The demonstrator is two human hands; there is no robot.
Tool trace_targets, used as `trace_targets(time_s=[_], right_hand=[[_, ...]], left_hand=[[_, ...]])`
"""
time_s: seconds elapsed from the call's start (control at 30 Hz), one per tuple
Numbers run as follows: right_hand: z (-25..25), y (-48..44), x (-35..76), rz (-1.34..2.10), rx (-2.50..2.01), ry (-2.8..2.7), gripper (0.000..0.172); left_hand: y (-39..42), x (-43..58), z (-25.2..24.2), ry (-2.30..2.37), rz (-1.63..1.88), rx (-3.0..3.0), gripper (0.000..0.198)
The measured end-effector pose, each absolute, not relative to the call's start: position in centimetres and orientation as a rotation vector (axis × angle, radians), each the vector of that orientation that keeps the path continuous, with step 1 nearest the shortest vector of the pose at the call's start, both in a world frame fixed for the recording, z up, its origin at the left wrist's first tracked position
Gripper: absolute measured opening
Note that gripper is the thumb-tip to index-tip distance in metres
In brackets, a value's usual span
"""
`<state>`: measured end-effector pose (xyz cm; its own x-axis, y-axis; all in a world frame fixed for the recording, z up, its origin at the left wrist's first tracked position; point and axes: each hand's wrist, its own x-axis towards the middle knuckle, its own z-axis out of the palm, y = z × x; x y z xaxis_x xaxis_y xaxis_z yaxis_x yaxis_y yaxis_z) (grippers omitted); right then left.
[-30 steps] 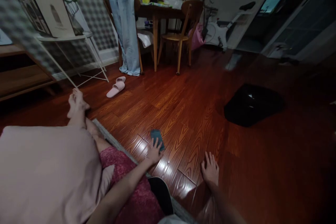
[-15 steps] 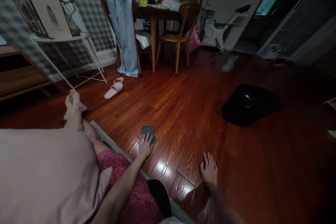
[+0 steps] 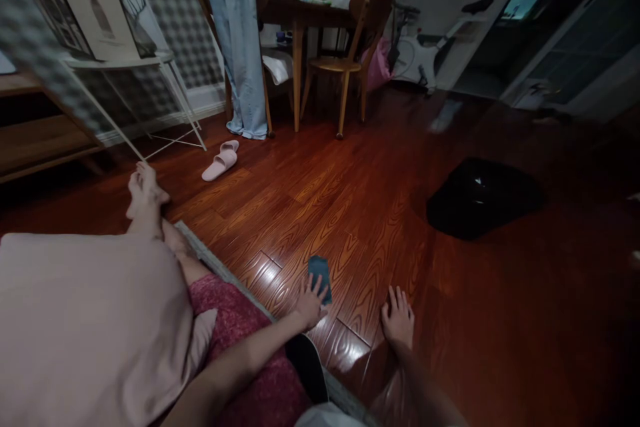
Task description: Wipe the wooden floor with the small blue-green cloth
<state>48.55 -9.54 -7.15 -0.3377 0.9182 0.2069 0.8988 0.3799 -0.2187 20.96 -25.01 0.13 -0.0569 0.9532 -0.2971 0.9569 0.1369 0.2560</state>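
Note:
Under the spread fingers of my left hand (image 3: 311, 305) lies a small teal cloth (image 3: 319, 269), flat on the wooden floor (image 3: 300, 213). My palm and fingertips cover its near part, and the fingers stay stretched out rather than wrapped round it. To the right, my right hand (image 3: 399, 317) rests on the bare floorboards with its fingers extended and nothing in it. A strip of shiny light falls on the boards between the two hands.
A pink cushion (image 3: 85, 320) covers the lower left, beside my outstretched legs on a grey mat (image 3: 200, 250). Pink slippers (image 3: 220, 165), a glossy black bag-like object (image 3: 480, 200), a wooden chair (image 3: 340, 65) and a white side table (image 3: 120, 63) stand farther out.
My left hand has slid right and a little nearer to me, taking the teal cloth along the floor. My right hand has stayed almost in place.

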Motion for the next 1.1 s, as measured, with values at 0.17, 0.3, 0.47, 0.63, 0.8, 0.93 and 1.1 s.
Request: trace_targets(time_s=[0.17, 0.3, 0.47, 0.63, 0.8, 0.93, 1.1], right_hand=[[-7.3, -9.4, 48.7, 0.086, -1.605, -2.362, 0.066], [-7.0, -9.5, 48.5, 0.084, -1.603, -2.350, 0.066], [-6.7, -9.6, 48.3, 0.097, -1.609, -2.339, 0.065], [-6.8, -9.5, 48.3, 0.116, -1.617, -2.349, 0.066], [-7.0, -9.5, 48.5, 0.108, -1.630, -2.370, 0.066], [-7.2, -9.5, 48.6, 0.104, -1.607, -2.365, 0.066], [-6.9, -9.5, 48.5, 0.119, -1.598, -2.349, 0.065]], left_hand=[[-24.6, 21.7, -0.6, 1.776, 0.112, 2.149, 0.062], [-23.6, 17.5, 0.1, 2.128, 0.057, 1.844, 0.059], [-24.5, 10.8, 1.2, 2.659, -0.066, 1.185, 0.064], [-25.7, 10.8, 1.4, 2.691, -0.168, 0.996, 0.067], [-25.7, 17.2, 0.6, 2.363, -0.137, 1.467, 0.076], [-25.6, 21.3, 0.1, 1.947, 0.000, 1.877, 0.074], [-24.4, 20.3, 0.5, 1.974, 0.058, 1.887, 0.065]])
